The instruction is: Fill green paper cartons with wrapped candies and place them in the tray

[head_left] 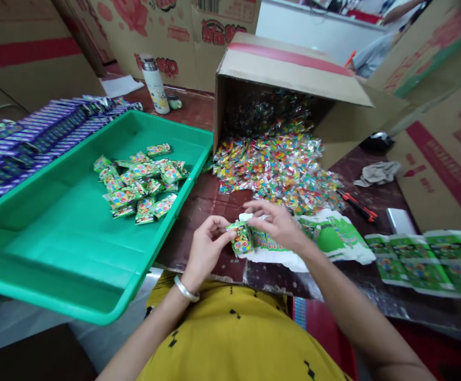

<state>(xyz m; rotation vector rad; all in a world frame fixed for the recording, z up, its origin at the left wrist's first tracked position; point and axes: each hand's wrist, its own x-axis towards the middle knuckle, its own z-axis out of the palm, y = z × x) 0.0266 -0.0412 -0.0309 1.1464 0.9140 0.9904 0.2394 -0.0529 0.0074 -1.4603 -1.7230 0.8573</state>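
Note:
My left hand (pixel 210 241) pinches a small green candy box (pixel 241 239) between thumb and fingers, near the table's front edge. A white flap stands up at the box's top. Just above and to the right is my right hand (pixel 276 225), its fingers stretched out and apart, close to the flap. Beneath the right hand lie flat green printed cartons (pixel 329 235) with white edges, spread along the table. Behind both hands, a heap of clear-wrapped colourful candies (pixel 270 164) spills from a cardboard box (pixel 286 61) tipped on its side.
On the left, a green tray (pixel 56 211) holds several filled small boxes (pixel 135 182). Beyond it are stacked purple packs (pixel 36 137). A flask (pixel 156 87) and small cup (pixel 174 101) stand behind. A red-black cutter (pixel 359 206), cloth (pixel 378 173) and more flat cartons (pixel 424 264) lie right.

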